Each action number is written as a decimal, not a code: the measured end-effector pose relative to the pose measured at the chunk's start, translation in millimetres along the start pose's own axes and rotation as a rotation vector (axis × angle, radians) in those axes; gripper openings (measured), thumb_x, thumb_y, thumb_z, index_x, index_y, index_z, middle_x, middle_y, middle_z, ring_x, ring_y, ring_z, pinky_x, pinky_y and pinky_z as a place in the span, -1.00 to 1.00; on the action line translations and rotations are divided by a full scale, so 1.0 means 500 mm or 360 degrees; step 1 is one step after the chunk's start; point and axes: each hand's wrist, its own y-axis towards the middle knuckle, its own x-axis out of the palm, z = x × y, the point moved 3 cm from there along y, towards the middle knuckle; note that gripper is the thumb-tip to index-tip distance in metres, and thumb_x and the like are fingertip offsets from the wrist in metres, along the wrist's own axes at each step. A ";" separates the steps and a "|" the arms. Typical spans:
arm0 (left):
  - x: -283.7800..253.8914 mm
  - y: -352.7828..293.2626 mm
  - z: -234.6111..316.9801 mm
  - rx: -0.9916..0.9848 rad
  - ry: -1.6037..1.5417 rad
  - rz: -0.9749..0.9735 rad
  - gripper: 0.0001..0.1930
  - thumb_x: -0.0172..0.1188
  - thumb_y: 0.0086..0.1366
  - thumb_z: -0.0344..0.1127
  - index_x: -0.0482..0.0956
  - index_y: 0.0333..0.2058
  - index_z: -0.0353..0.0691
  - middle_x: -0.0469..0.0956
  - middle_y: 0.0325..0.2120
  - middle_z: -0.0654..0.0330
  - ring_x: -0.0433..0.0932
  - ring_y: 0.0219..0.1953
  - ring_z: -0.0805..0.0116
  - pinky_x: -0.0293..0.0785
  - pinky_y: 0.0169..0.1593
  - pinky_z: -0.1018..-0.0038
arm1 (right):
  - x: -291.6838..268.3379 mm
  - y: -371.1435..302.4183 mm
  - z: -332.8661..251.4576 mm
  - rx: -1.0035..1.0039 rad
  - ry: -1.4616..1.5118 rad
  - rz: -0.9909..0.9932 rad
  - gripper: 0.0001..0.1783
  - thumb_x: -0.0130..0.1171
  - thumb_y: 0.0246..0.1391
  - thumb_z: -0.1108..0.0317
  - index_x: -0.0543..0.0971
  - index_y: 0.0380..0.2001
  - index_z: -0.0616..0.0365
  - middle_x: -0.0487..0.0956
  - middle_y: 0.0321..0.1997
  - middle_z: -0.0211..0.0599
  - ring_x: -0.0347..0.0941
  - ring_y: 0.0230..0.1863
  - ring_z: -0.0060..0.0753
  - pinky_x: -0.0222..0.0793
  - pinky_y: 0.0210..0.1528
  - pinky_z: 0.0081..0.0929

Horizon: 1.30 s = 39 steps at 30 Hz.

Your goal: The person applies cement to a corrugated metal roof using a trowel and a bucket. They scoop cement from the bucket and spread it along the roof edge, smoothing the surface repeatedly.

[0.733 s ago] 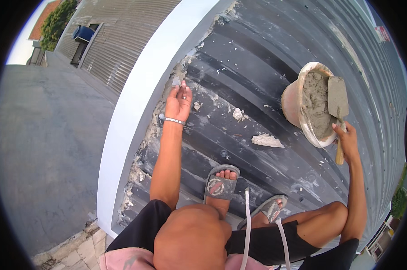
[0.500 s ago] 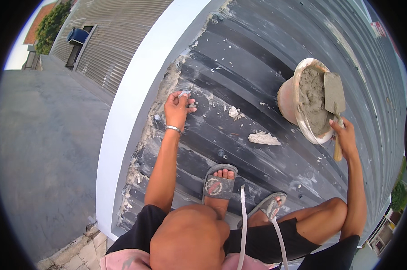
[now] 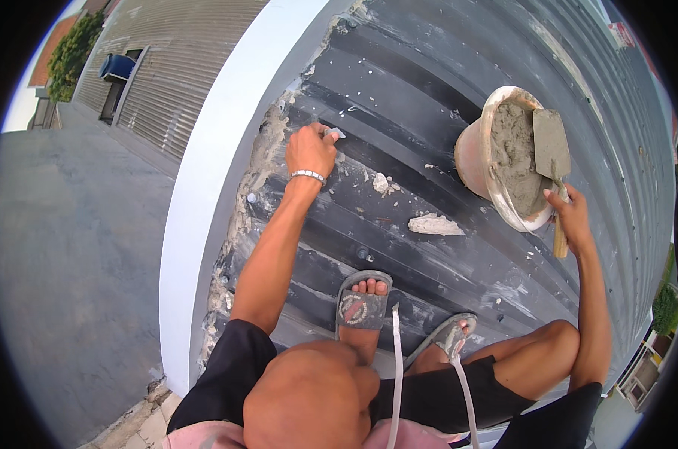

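My left hand is closed, its back turned up, low over the corrugated metal roof beside the wall joint. A small pale chip shows between its thumb and fingers; the other fingers are curled out of sight. On the right, my right hand grips the wooden handle of a trowel. The trowel's grey, mortar-coated blade lies over the right rim of a tilted, whitish bucket. Wet grey mortar fills much of the bucket.
Rough old mortar runs along the foot of the white-topped wall on my left. A long pale fragment and a broken lump lie on the roof. My sandalled foot rests between the ribs, near bolt heads.
My left hand has turned over, back up, and moved slightly away from me and rightward with the pale chip. My right hand still holds the trowel against the bucket rim.
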 end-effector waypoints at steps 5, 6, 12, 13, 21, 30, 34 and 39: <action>0.016 -0.002 0.004 0.0012 0.0080 0.0121 -0.79 0.37 0.33 -0.23 0.75 -0.20 -0.26 0.72 -0.26 -0.10 0.70 -0.15 -0.13 0.58 -0.06 0.08 | -0.004 0.000 -0.011 0.0007 -0.0025 -0.0092 -0.66 0.33 0.26 0.18 0.65 -0.07 0.23 0.65 -0.28 -0.35 0.54 -0.34 -0.51 0.50 -0.31 -0.41; 0.022 -0.005 0.005 0.0042 0.0111 0.0176 -0.78 0.37 0.33 -0.23 0.75 -0.19 -0.26 0.72 -0.24 -0.10 0.70 -0.15 -0.14 0.58 -0.06 0.07 | -0.003 0.001 -0.013 -0.0002 -0.0017 -0.0091 -0.66 0.33 0.26 0.18 0.65 -0.08 0.24 0.65 -0.28 -0.34 0.54 -0.34 -0.51 0.50 -0.32 -0.41; 0.004 0.005 0.008 -0.0252 -0.0337 -0.0092 -0.71 0.43 0.29 -0.18 0.71 -0.31 -0.35 0.70 -0.45 -0.03 0.73 -0.35 0.03 0.63 -0.17 0.16 | -0.007 -0.008 -0.018 -0.0037 0.0003 -0.0064 -0.68 0.33 0.26 0.20 0.64 -0.12 0.26 0.64 -0.29 -0.32 0.54 -0.34 -0.49 0.50 -0.33 -0.39; -0.017 0.012 0.000 -0.0428 -0.0577 -0.0308 -0.68 0.45 0.27 -0.16 0.70 -0.33 -0.37 0.70 -0.51 -0.01 0.73 -0.40 0.08 0.64 -0.20 0.18 | -0.005 -0.005 -0.016 -0.0053 0.0007 -0.0065 -0.68 0.33 0.26 0.20 0.65 -0.12 0.27 0.65 -0.29 -0.32 0.55 -0.34 -0.49 0.50 -0.33 -0.39; -0.021 -0.118 0.008 0.0445 0.0315 -0.0423 -0.63 0.52 0.18 -0.09 0.76 -0.18 -0.25 0.71 -0.24 -0.02 0.69 -0.10 0.04 0.57 -0.05 0.15 | -0.010 -0.017 -0.029 0.0008 0.0065 -0.0100 -0.55 0.33 0.22 0.26 0.63 0.05 0.41 0.70 -0.17 -0.11 0.64 -0.22 -0.36 0.59 -0.18 -0.30; 0.113 -0.188 0.029 0.0723 0.0241 -0.0114 -0.59 0.41 0.26 -0.21 0.57 0.04 -0.18 0.62 -0.08 0.08 0.57 0.06 -0.01 0.34 0.13 0.12 | 0.000 -0.008 -0.021 -0.0044 0.0077 -0.0096 -0.69 0.32 0.26 0.25 0.64 -0.10 0.28 0.65 -0.32 -0.31 0.55 -0.37 -0.45 0.51 -0.35 -0.38; 0.051 -0.117 -0.033 -0.0212 -0.0847 -0.0014 -0.53 0.39 0.32 -0.24 0.50 0.11 -0.32 0.63 -0.03 0.03 0.64 -0.05 0.30 0.58 -0.12 0.23 | -0.005 -0.018 -0.038 -0.0070 0.0023 -0.0077 -0.71 0.32 0.25 0.27 0.64 -0.13 0.30 0.64 -0.33 -0.30 0.56 -0.37 -0.46 0.51 -0.35 -0.39; -0.011 -0.036 -0.125 -0.0655 -0.1997 0.0955 -0.52 0.34 0.39 -0.25 0.50 0.19 -0.36 0.62 0.03 -0.05 0.68 -0.08 0.33 0.64 -0.24 0.39 | -0.008 -0.012 -0.037 -0.0075 0.0006 -0.0057 -0.71 0.31 0.23 0.31 0.65 -0.14 0.35 0.64 -0.34 -0.27 0.56 -0.39 -0.43 0.50 -0.36 -0.38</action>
